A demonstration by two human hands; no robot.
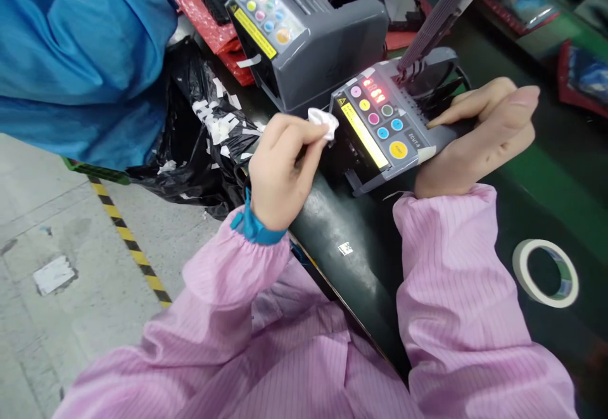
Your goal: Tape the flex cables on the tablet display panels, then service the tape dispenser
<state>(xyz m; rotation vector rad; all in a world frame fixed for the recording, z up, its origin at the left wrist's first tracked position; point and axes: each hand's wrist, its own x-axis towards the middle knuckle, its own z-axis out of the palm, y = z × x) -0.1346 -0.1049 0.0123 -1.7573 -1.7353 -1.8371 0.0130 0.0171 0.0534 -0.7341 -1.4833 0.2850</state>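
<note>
A grey tape dispenser machine with coloured buttons and a lit red display sits on the dark green bench. My right hand lies over its right side, fingers wrapped on the body, index finger stretched across the top. My left hand is closed in a pinch on a crumpled piece of white tape just left of the machine's front slot. Both arms wear pink striped sleeves; a blue band is at my left wrist.
A second, larger grey dispenser stands behind. A black bag strewn with white tape scraps hangs off the bench edge. A roll of white tape lies at right. A person's blue sleeve is at upper left. Red trays sit behind.
</note>
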